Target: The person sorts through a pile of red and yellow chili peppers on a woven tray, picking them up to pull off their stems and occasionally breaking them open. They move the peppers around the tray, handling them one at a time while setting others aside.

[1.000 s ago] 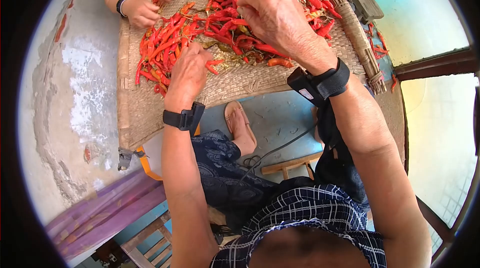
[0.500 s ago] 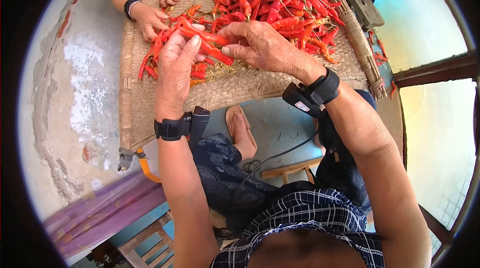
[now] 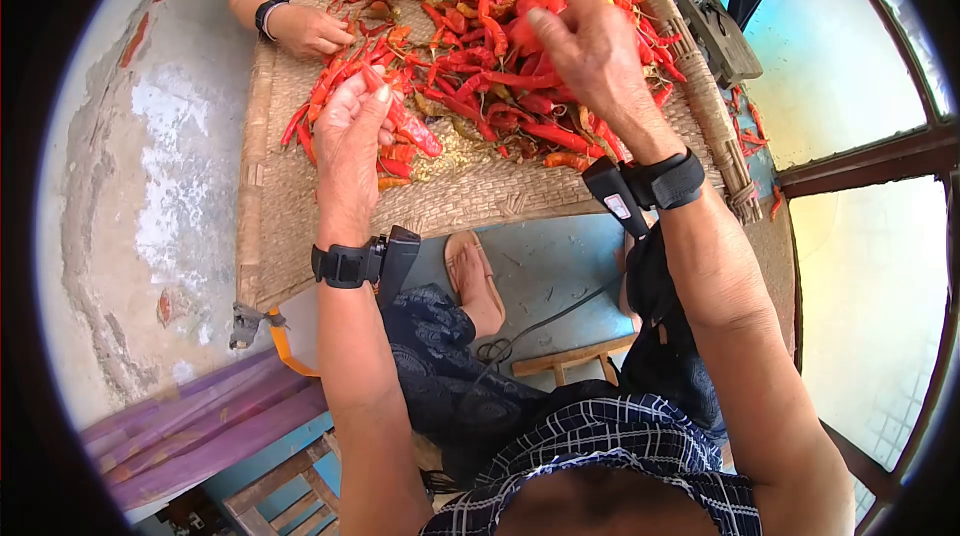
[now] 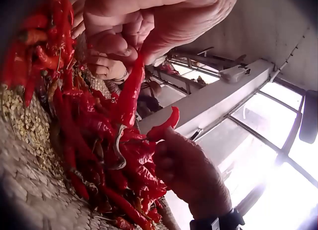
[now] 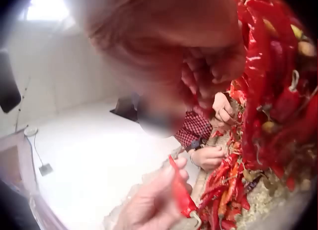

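Note:
My left hand (image 3: 347, 141) pinches a long red chili pepper (image 3: 413, 126) between thumb and fingers, above the near left part of the woven tray (image 3: 300, 236). In the left wrist view that chili (image 4: 130, 96) hangs from the fingertips, its curled stem pointing down. My right hand (image 3: 600, 56) is over the big heap of red chilies (image 3: 560, 136). It holds another red chili (image 4: 165, 125), seen at the fingertips in the left wrist view and blurred in the head view. A smaller group of chilies (image 3: 325, 86) lies beyond my left hand.
Across the tray, another person's hands (image 3: 310, 31) work at the chilies on the left. Pale seeds (image 3: 450, 161) are scattered on the weave. A raised rim (image 3: 715, 116) borders the tray on the right. A wooden stool (image 3: 575, 356) stands below, and a wall (image 3: 150, 156) is at left.
Both hands first reached down among the chilies, then came together with chilies in the left hand. Since then my right hand has moved away to the upper right over the heap, carrying a chili.

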Tool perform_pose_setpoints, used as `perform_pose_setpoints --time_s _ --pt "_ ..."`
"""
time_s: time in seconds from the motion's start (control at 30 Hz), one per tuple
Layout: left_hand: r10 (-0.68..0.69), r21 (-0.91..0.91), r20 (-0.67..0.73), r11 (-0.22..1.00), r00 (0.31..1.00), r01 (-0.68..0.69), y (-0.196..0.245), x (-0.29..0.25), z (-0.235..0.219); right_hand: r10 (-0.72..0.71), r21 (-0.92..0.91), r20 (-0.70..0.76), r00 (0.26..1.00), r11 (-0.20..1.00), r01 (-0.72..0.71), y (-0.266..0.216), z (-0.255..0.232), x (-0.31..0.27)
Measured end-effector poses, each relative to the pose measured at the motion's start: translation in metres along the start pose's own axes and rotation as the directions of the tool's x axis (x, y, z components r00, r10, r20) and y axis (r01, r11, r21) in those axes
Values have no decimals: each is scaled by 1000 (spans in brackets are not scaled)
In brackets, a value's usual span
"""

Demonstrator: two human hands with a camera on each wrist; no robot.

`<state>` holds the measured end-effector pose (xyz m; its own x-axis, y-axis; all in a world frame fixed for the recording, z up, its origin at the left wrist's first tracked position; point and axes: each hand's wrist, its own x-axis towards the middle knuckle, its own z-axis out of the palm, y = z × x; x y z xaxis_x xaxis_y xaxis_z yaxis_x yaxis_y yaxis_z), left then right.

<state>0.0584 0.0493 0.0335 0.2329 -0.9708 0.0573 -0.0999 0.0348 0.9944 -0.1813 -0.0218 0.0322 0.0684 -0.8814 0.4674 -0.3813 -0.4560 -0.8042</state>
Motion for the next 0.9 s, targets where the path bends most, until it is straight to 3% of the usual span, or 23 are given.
perform_pose_setpoints --time_s 0.03,0.07,0.13,0.17,0.23,0.3,0.37,0.43,0.47,0.5,0.53,0.57,0.63,0.7,0.77,0.9 --pt "21 -26 -15 999 1000 -21 -1 1 -1 -11 -68 -108 994 998 3 -1 -3 1" --pt "20 -23 -14 1000 1000 -20 -1 2 0 -8 -66 -108 994 998 1 -3 -1 -2" --pt "42 -71 39 997 998 -39 0 1 5 -71 183 -16 997 980 72 -9 10 -14" --pt "39 -68 41 997 998 -36 1 1 10 -215 175 103 971 965 196 -3 21 -20" --pt "36 -105 96 994 995 -26 4 0 22 -117 76 426 897 993 94 -17 23 -31" --pt "36 -88 125 996 992 -25 5 2 29 -109 97 463 879 993 72 -15 28 -31" --pt "9 -204 146 979 989 21 6 5 31 -108 119 501 859 991 55 -12 28 -26" --pt "-25 -188 117 981 993 47 5 12 22 -73 125 397 915 992 24 -11 16 -16" --pt "28 167 111 985 993 -47 -4 19 16 -105 111 327 939 991 72 -4 12 -11" --pt "82 499 126 856 989 -134 -15 27 10 -132 128 216 967 986 106 -1 9 -7" --pt "165 638 252 712 954 -292 -21 29 9 -97 54 131 987 994 90 -3 2 -2" --pt "165 637 254 713 953 -293 -28 29 9 -67 -19 44 997 998 68 -5 -5 1" --pt "117 906 327 244 938 -346 -25 20 20 -82 -100 -9 997 992 80 -5 -11 2" --pt "135 889 306 313 942 -334 -32 24 20 -140 -108 -101 985 986 129 -1 -8 2" --pt "69 923 321 201 945 -328 -32 29 20 -160 -99 -83 984 983 152 -6 -7 -4" --pt "70 938 316 127 946 -323 -37 31 22 -245 -112 8 969 963 245 -8 -2 -10"
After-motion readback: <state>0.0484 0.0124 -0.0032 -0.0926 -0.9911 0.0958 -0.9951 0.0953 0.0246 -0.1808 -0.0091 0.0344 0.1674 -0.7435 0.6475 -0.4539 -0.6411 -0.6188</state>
